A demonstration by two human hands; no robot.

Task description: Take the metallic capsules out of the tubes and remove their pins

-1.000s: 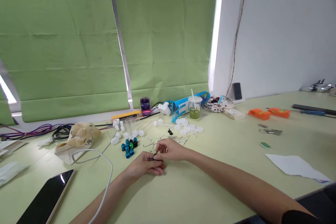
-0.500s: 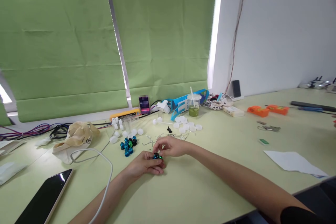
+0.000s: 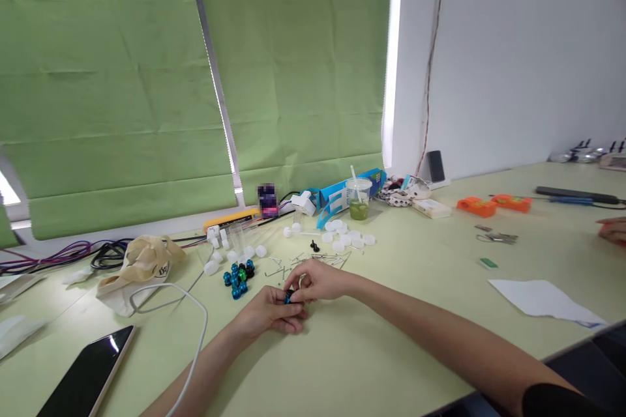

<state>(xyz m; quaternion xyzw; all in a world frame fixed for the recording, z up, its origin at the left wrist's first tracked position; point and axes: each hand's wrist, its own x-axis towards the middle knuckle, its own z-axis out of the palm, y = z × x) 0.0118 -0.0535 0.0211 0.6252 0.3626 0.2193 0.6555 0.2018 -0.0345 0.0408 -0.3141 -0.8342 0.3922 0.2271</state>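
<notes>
Between my two hands is a small blue and black knob-like part (image 3: pixel 288 297), mostly covered by fingers. My left hand (image 3: pixel 274 310) holds it from the left, thumb on top and fingers curled below. From above and the right, my right hand (image 3: pixel 313 281) pinches at the same part with thumb and forefinger. Beyond my left hand lies a cluster of blue, black and green knob-like parts (image 3: pixel 238 279). Thin metal pins (image 3: pixel 320 257) are scattered behind my right hand, and small black pieces (image 3: pixel 315 246) lie among them.
White round caps (image 3: pixel 345 234) and a drink cup (image 3: pixel 358 201) stand farther back. At left are a phone (image 3: pixel 88 371), a cloth bag (image 3: pixel 139 267) and a white cable (image 3: pixel 203 332) crossing my left forearm. Orange objects (image 3: pixel 476 206), keys (image 3: pixel 501 238) and paper (image 3: pixel 542 300) lie right. Another person's hand (image 3: pixel 613 230) shows at the edge.
The view has shifted slightly. My fingers now cover more of the small part, and its green bit no longer shows. The other person's hand has come further into view at right.
</notes>
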